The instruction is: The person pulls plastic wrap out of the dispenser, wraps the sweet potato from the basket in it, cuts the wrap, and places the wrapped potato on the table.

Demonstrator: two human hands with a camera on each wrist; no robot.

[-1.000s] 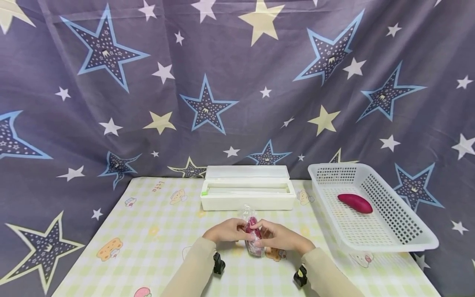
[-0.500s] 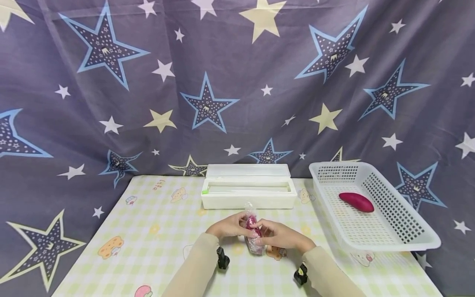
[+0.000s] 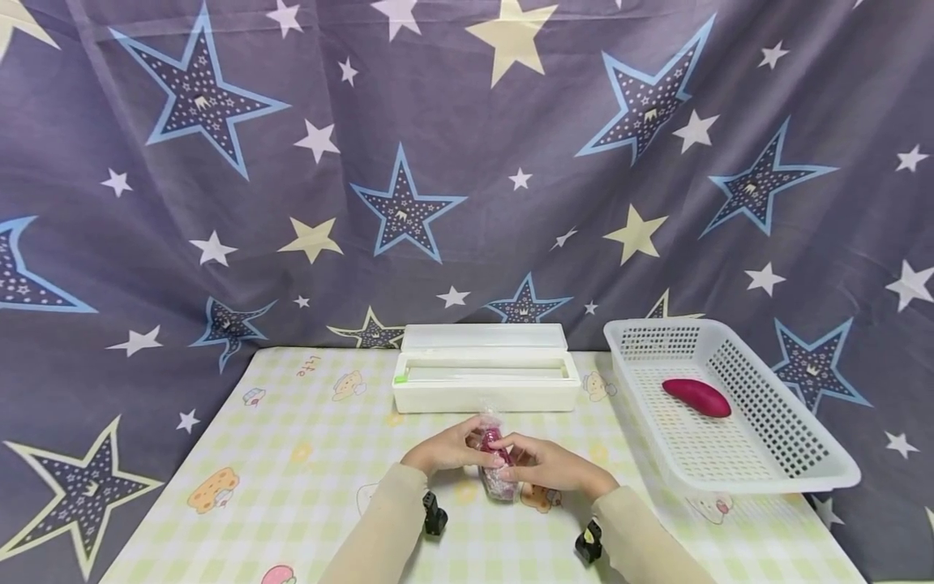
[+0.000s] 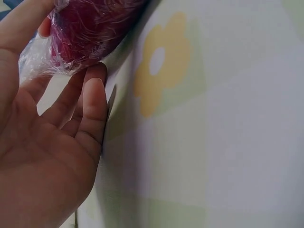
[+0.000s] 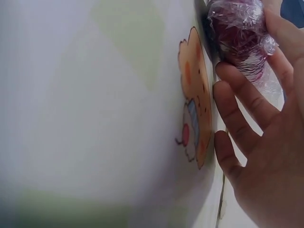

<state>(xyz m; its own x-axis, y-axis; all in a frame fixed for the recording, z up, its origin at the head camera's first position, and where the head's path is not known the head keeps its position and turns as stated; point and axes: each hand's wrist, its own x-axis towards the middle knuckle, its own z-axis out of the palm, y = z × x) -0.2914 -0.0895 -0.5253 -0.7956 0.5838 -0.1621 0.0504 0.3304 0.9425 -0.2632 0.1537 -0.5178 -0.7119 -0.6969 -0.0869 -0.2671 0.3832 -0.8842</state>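
Observation:
A purple-red sweet potato (image 3: 499, 485) wrapped in crinkled clear cling film lies lengthwise on the checked tablecloth. My left hand (image 3: 447, 448) holds its far part from the left, thumb across the top. From the right, my right hand (image 3: 554, 468) grips it with thumb and fingers. In the left wrist view the wrapped sweet potato (image 4: 95, 28) sits between thumb and fingers, loose film bunched at its end. The right wrist view shows the film-covered sweet potato (image 5: 237, 28) by the fingertips, the lower fingers of that hand touching the cloth. Its underside is hidden.
Behind the hands stands a white cling film box (image 3: 485, 397), lid raised, roll inside. At the right a white perforated basket (image 3: 766, 489) holds an unwrapped sweet potato (image 3: 696, 397). A star-patterned curtain (image 3: 467, 162) hangs behind the table.
The loose film at the sweet potato's far end stands up less than before. My left hand has shifted slightly toward that end; the right hand has barely moved.

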